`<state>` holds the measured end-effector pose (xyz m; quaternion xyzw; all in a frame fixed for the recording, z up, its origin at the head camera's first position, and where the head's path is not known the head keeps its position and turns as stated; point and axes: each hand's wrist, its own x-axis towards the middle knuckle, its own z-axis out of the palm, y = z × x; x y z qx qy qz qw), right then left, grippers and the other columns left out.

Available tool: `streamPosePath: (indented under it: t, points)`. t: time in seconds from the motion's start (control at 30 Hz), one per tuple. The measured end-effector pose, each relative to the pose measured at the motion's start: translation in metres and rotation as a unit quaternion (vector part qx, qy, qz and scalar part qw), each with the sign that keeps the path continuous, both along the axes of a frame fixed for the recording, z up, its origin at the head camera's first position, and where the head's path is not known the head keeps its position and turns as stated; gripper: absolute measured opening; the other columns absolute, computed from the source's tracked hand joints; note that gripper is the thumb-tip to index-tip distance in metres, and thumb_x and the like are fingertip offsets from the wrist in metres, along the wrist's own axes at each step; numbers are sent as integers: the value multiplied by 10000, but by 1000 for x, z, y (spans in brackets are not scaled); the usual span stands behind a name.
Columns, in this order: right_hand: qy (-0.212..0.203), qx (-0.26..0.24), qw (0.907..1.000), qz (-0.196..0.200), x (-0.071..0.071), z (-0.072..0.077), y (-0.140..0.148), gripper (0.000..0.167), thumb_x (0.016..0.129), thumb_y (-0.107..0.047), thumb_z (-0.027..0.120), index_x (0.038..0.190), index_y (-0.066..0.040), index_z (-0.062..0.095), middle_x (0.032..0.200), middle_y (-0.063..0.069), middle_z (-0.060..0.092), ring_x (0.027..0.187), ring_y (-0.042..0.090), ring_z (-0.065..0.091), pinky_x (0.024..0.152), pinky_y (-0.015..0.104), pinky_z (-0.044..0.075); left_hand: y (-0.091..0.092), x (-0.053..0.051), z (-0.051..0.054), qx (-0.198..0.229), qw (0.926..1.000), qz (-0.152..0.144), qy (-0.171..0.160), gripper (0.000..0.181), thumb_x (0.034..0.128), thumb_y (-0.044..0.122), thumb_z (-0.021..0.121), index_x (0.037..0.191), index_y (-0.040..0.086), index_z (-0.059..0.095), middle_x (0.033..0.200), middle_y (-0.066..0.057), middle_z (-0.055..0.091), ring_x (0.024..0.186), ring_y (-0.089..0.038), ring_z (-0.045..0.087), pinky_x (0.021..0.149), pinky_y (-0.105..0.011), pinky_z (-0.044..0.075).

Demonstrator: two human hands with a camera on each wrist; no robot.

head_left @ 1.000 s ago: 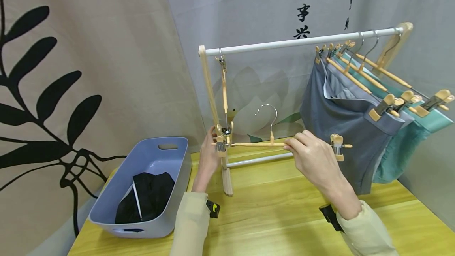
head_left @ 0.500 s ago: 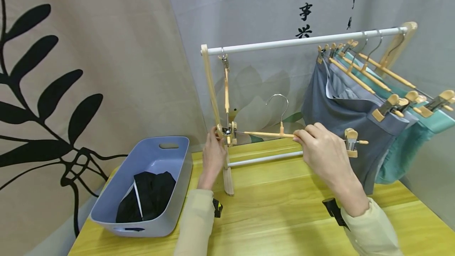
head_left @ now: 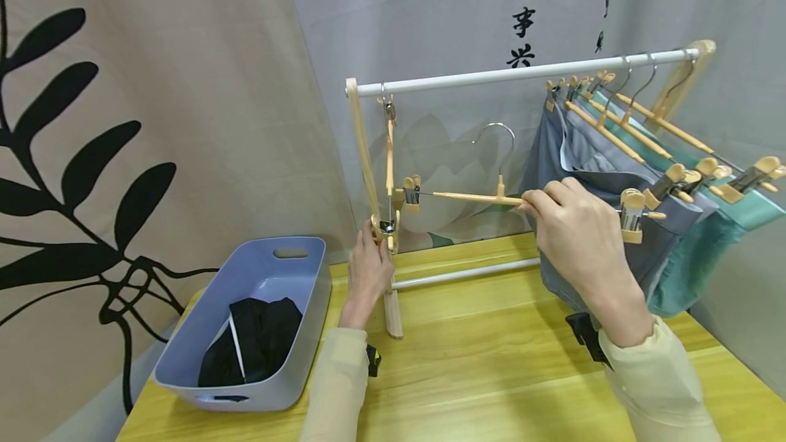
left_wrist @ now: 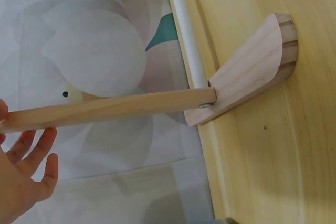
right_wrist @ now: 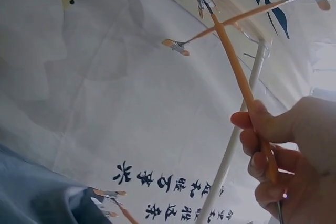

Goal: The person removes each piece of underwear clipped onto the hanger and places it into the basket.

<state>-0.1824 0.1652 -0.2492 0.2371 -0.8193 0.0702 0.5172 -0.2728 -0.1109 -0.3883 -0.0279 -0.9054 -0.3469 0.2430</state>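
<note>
Right hand [head_left: 577, 241]: we've got it wrapped around the bar of the loose hanger [head_left: 467, 197], thumb and fingers curled onto the wood. Our right wrist view shows that grip pretty well.
Loose hanger: held up off the counter [head_left: 467, 367], mid-scene, between the left post [head_left: 364, 149] and the shorts [head_left: 555, 145]. Bar runs left to right, right end a bit lower, metal hook [head_left: 513, 142] up. In our head view the hook sits lower than the white top rail [head_left: 467, 79].
Clips: left clip [head_left: 411, 193] is just beside the second hanger [head_left: 390, 155]; right clip [head_left: 631, 215] pokes out past the hand, in front of the shorts.
Left hand [head_left: 370, 268]: fingers and thumb pinching the left post from both sides, though the left wrist view cuts off part of the hand on us.
Second hanger: on the rail at its left end, bar turned nearly end-on to us.
Shorts: blue and teal ones clipped to three hangers at the rail's right end.
Bin [head_left: 301, 333]: blue-grey, on the left of the counter, with a black garment [head_left: 270, 336] inside, white stripe on it.
Backdrop [head_left: 245, 87]: cloth behind everything, black leaves left, black writing right.
</note>
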Motion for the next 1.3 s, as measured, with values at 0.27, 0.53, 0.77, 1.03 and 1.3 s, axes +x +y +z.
streamPosePath:
  t: [0.27, 0.53, 0.77, 1.03, 1.3]
  points:
    - [63, 44, 9996, -271, -4, 18, 0, 100, 847, -86, 681, 837, 8, 713, 686, 126, 636, 602, 293, 525, 449, 379, 425, -1, 1, -1, -98, 9997, 1, 214, 495, 974, 216, 408, 1425, 36, 312, 1030, -149, 576, 795, -314, 597, 704, -444, 523]
    - [10, -36, 9987, -502, -6, 34, 0, 131, 875, -86, 645, 846, 28, 702, 706, 160, 633, 627, 327, 537, 468, 422, 439, -2, 2, -1, -229, 9995, 51, 222, 517, 977, 226, 414, 1435, 17, 296, 1055, -161, 576, 846, -350, 597, 744, -473, 516]
    - [-16, -176, 9980, -604, -10, 50, -3, 152, 900, -96, 617, 887, 29, 705, 735, 181, 638, 668, 357, 554, 480, 457, 438, -3, 2, 0, -331, 9989, 6, 337, 482, 943, 171, 420, 1387, 1, 343, 964, -146, 563, 707, -272, 545, 625, -394, 502]
    - [-128, -341, 9965, -755, -16, 64, -10, 140, 901, -69, 605, 914, 32, 702, 789, 201, 652, 724, 380, 572, 498, 497, 448, -4, 2, 0, -332, 9990, 10, 300, 535, 918, 144, 456, 1409, -10, 311, 903, -129, 542, 648, -225, 495, 551, -325, 452]
    - [-205, -265, 9941, -1036, -21, 68, -19, 137, 895, -41, 594, 917, 50, 694, 798, 218, 645, 734, 376, 560, 521, 494, 462, -4, 3, 1, -279, 9994, -24, 223, 557, 900, 120, 488, 1406, -36, 313, 846, -110, 510, 598, -189, 459, 495, -257, 398]
